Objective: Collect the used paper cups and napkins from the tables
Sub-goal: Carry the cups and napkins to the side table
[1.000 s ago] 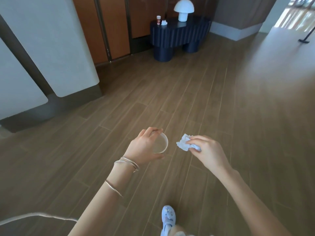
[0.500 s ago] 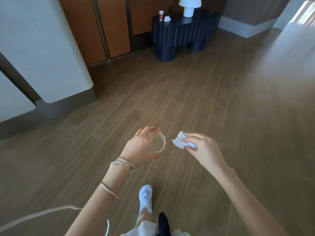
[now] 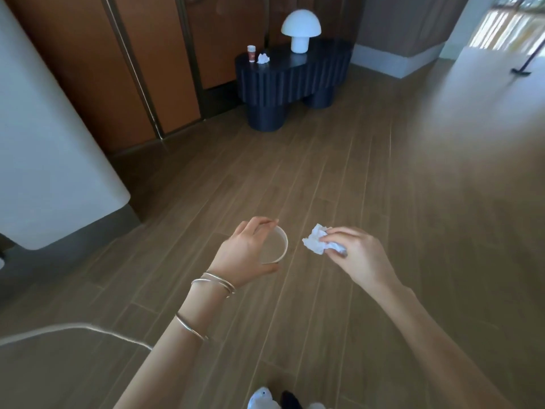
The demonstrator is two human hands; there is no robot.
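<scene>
My left hand (image 3: 246, 253) grips a white paper cup (image 3: 275, 247) around its side, with the open mouth turned towards me. My right hand (image 3: 358, 253) pinches a crumpled white napkin (image 3: 317, 240) a short way right of the cup. Both are held out over the wooden floor. Far ahead stands a dark ribbed side table (image 3: 295, 75). On its left end stand a red and white paper cup (image 3: 251, 53) and, just right of it, a second crumpled napkin (image 3: 263, 58).
A white mushroom lamp (image 3: 300, 31) stands on the side table's right half. Orange-brown wall panels (image 3: 124, 69) run behind it. A large white rounded block (image 3: 50, 149) fills the left. A thin pale cord (image 3: 73, 329) crosses the lower left. My shoes (image 3: 265, 401) show at the bottom edge.
The side table with its cup and napkin has come nearer and larger in view as I walk. Both hands keep the same hold on the cup and the napkin.
</scene>
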